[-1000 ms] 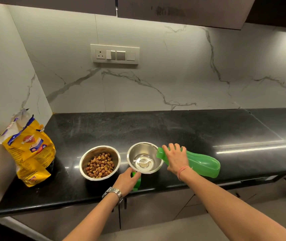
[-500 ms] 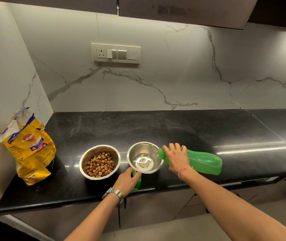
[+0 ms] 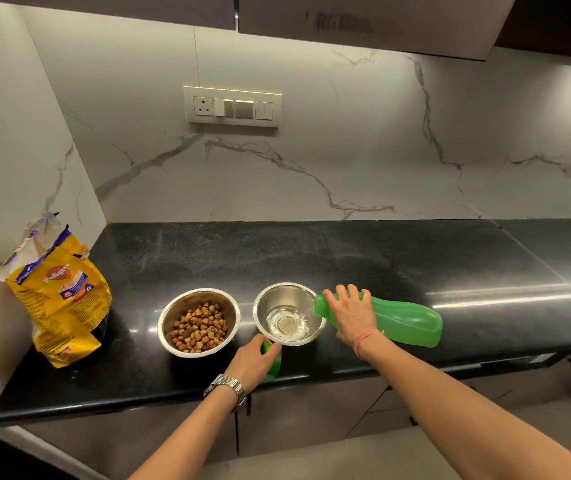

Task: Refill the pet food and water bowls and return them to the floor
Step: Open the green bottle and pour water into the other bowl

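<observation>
Two steel bowls stand side by side near the front of the black counter [image 3: 346, 258]. The left bowl [image 3: 173, 327] holds brown kibble. The right bowl [image 3: 266, 306] has a little water on its bottom. My right hand [image 3: 350, 317] grips a green bottle [image 3: 405, 320], tipped almost flat with its mouth over the right bowl's rim; water runs in. My left hand [image 3: 251, 362] rests on the counter in front of the bowls, closed on the green bottle cap [image 3: 273, 363].
A yellow pet food bag [image 3: 59, 299] with its top torn open stands at the counter's left end against the marble wall. A switch panel [image 3: 232, 106] is on the backsplash. Cabinet doors and grey floor lie below the counter edge.
The bottle's base has lifted a little and water now streams into the right bowl, rippling on its bottom. My left hand has stayed where it was.
</observation>
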